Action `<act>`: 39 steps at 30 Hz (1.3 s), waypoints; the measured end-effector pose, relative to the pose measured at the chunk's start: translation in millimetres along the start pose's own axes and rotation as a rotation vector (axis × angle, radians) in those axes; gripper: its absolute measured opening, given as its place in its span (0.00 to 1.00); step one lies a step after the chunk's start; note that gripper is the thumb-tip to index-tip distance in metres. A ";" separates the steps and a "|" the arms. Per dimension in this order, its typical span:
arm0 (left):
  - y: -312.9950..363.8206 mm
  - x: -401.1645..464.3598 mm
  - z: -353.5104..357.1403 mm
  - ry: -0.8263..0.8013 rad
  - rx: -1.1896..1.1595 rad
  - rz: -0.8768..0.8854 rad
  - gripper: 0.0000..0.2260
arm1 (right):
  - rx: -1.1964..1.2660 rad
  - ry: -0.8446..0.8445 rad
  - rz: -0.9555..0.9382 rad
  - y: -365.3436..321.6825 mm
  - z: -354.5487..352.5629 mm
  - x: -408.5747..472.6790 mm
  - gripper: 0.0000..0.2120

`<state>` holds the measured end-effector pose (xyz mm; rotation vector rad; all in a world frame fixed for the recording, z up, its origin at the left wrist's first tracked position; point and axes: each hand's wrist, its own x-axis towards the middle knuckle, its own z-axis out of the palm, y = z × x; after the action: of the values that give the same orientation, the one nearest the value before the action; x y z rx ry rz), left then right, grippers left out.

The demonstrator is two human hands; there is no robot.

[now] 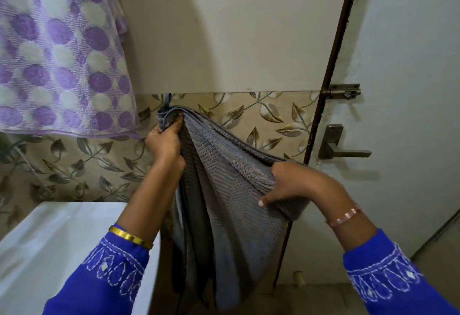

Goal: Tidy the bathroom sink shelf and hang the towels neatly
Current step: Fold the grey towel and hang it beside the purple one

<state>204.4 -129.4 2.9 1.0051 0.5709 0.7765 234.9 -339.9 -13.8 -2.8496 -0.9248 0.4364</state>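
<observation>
Towels first: the purple spotted towel (57,50) hangs spread at upper left, and it looks done to me. The grey towel (224,190) is the 1 in hand, up against the leaf-patterned tiles (263,120) between the white basin (49,252) and the door (410,90). My left hand (164,140) pinches the bunched top corner tight, right at its small hanging loop (167,99); I can't see any hook. My right hand (296,185) is closed on the other top corner, lower and out toward the door. So the top edge slopes down to the right, and the long axis drops straight to the floor. Levelling remains; the shelf isn't in view.
</observation>
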 end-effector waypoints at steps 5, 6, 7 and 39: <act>-11.8 10.7 -3.7 0.062 -0.001 -0.003 0.09 | -0.222 0.184 0.117 13.5 8.2 1.3 0.21; -13.5 12.9 -4.5 0.071 0.006 -0.001 0.09 | -0.254 0.251 0.102 15.5 8.6 2.2 0.20; -14.7 14.9 -5.2 0.080 0.010 0.003 0.10 | -0.270 0.320 0.068 16.5 8.0 3.0 0.19; 8.2 26.8 -51.0 -0.981 -0.157 -0.169 0.21 | 1.657 0.508 -0.571 69.6 -40.0 0.9 0.08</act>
<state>180.7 -79.0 -13.7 1.0381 -0.2519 0.1117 286.6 -396.4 10.5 -1.0472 -0.6474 0.1842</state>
